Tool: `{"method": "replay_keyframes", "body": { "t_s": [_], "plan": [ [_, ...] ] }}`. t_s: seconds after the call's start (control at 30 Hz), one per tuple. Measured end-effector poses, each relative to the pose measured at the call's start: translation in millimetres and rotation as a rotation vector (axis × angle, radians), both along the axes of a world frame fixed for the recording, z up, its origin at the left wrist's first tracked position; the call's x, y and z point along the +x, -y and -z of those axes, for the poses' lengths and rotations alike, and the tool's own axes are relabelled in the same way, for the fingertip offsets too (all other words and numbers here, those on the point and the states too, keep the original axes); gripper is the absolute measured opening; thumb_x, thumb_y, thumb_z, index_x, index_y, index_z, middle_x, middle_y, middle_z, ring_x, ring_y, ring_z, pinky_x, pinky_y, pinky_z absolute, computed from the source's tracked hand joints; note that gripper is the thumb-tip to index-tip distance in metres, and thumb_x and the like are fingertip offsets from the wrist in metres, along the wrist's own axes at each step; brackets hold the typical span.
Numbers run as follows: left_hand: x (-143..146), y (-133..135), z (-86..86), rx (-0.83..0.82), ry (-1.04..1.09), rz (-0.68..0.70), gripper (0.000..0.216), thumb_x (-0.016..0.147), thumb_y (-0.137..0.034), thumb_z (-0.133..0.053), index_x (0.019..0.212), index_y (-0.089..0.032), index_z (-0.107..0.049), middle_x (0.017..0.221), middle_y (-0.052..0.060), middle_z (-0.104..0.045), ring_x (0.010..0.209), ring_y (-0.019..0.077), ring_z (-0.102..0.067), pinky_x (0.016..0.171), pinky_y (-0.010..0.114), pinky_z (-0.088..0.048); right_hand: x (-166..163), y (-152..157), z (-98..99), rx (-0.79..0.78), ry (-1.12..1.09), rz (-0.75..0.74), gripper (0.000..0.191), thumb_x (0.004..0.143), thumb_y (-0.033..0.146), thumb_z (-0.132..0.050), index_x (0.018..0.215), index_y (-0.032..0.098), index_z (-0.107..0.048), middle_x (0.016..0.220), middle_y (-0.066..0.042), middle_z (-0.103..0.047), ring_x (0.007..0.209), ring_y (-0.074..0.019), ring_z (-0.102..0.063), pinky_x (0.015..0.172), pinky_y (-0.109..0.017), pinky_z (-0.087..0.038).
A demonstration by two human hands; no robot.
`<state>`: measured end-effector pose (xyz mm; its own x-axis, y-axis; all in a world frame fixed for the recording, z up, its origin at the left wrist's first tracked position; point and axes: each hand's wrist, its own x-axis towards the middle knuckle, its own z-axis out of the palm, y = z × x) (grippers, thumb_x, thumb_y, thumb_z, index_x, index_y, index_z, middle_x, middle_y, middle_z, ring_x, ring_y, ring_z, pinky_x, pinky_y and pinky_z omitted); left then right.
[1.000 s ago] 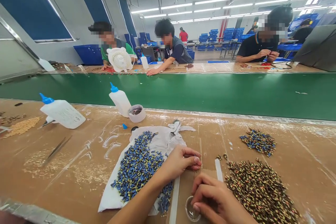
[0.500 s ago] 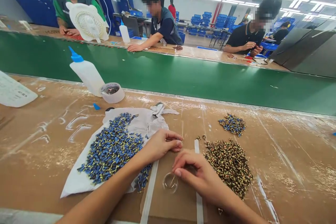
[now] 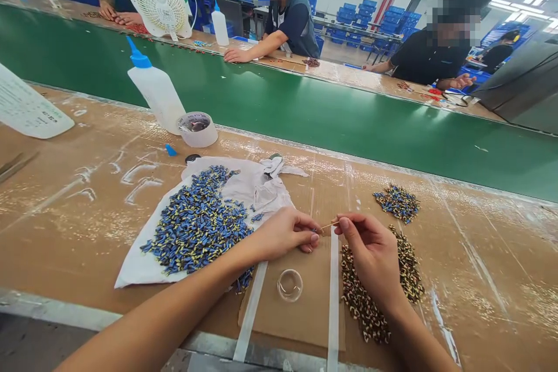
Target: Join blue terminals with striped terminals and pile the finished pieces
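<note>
My left hand (image 3: 288, 235) is closed in a pinch above the cardboard piece (image 3: 305, 314); what sits between its fingertips is too small and hidden to make out. Between thumb and fingers of my right hand (image 3: 370, 247) is a thin wooden stick (image 3: 330, 225), its tip pointing at the left fingertips. Below both hands stands a small clear round dish (image 3: 290, 286). Many small blue-and-yellow pieces (image 3: 198, 226) lie on a white cloth (image 3: 131, 267) left of my left hand. Partly under my right hand spreads a heap of small dark-and-gold pieces (image 3: 361, 308).
A smaller mixed pile (image 3: 396, 203) lies at the right. Behind the cloth are a tape roll (image 3: 198, 131), a blue-tipped squeeze bottle (image 3: 154, 93) and a blue cap (image 3: 170, 150). A green belt (image 3: 279, 93) crosses beyond, with co-workers and a white fan (image 3: 159, 3) across it.
My right hand has lifted the stick out of the clear dish and brought it up to my left fingertips. The camera view has tilted down and shifted left.
</note>
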<state>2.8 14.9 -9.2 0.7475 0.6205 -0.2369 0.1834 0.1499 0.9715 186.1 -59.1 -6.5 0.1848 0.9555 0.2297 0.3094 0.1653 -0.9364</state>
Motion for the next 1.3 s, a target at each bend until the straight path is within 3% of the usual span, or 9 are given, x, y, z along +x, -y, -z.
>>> {"method": "replay_keyframes", "body": {
  "t_s": [0.4, 0.87, 1.0, 1.13, 1.2, 1.3],
  "plan": [
    [2, 3, -9.0, -0.031, 0.023, -0.011, 0.015, 0.081, -0.018, -0.062, 0.087, -0.006, -0.069, 0.07, 0.005, -0.063, 0.063, 0.0123, -0.058, 0.065, 0.025, -0.048, -4, 1, 5.6, 0.004, 0.166, -0.008, 0.013, 0.09, 0.032, -0.06, 0.092, 0.022, -0.068, 0.082, -0.002, -0.07, 0.075, -0.017, -0.065, 0.069, -0.03, -0.05],
    [1, 3, -3.6, 0.049, 0.008, 0.001, 0.018, 0.08, -0.02, -0.062, 0.091, -0.008, -0.07, 0.071, 0.005, -0.065, 0.064, 0.0139, -0.06, 0.064, 0.025, -0.048, -8, 2, -10.4, 0.153, 0.345, -0.07, 0.008, 0.091, 0.021, -0.059, 0.089, 0.021, -0.067, 0.079, 0.0, -0.069, 0.074, -0.0129, -0.064, 0.068, -0.024, -0.047],
    [1, 1, -0.7, 0.046, 0.023, 0.017, 0.018, 0.08, -0.021, -0.063, 0.091, -0.008, -0.07, 0.072, 0.005, -0.066, 0.065, 0.0137, -0.061, 0.065, 0.025, -0.048, -6, 2, -9.0, 0.131, 0.315, -0.085, 0.008, 0.09, 0.021, -0.06, 0.088, 0.021, -0.067, 0.079, 0.0, -0.068, 0.074, -0.0134, -0.063, 0.067, -0.025, -0.047],
    [0, 0, -0.9, 0.039, 0.017, 0.018, 0.018, 0.08, -0.022, -0.064, 0.092, -0.01, -0.07, 0.074, 0.006, -0.068, 0.065, 0.0139, -0.061, 0.066, 0.026, -0.049, 3, 3, -11.6, 0.068, 0.11, -0.052, 0.008, 0.09, 0.024, -0.06, 0.091, 0.022, -0.067, 0.083, -0.002, -0.068, 0.077, -0.0156, -0.064, 0.07, -0.028, -0.049],
    [-1, -1, -2.5, 0.063, 0.005, 0.035, 0.016, 0.08, -0.02, -0.063, 0.089, -0.011, -0.071, 0.073, 0.005, -0.068, 0.066, 0.0144, -0.061, 0.066, 0.026, -0.048, 5, 4, -16.6, 0.042, 0.027, -0.164, 0.008, 0.09, 0.025, -0.059, 0.09, 0.022, -0.067, 0.085, -0.003, -0.068, 0.079, -0.0163, -0.063, 0.071, -0.029, -0.049],
    [-3, -1, -4.8, 0.146, -0.018, 0.067, 0.015, 0.08, -0.018, -0.061, 0.088, -0.012, -0.072, 0.074, 0.005, -0.069, 0.069, 0.0155, -0.062, 0.067, 0.025, -0.047, -1, 5, -23.7, -0.003, 0.058, -0.468, 0.01, 0.09, 0.025, -0.06, 0.086, 0.022, -0.068, 0.084, -0.003, -0.067, 0.081, -0.0166, -0.063, 0.073, -0.031, -0.05]
  ]
}}
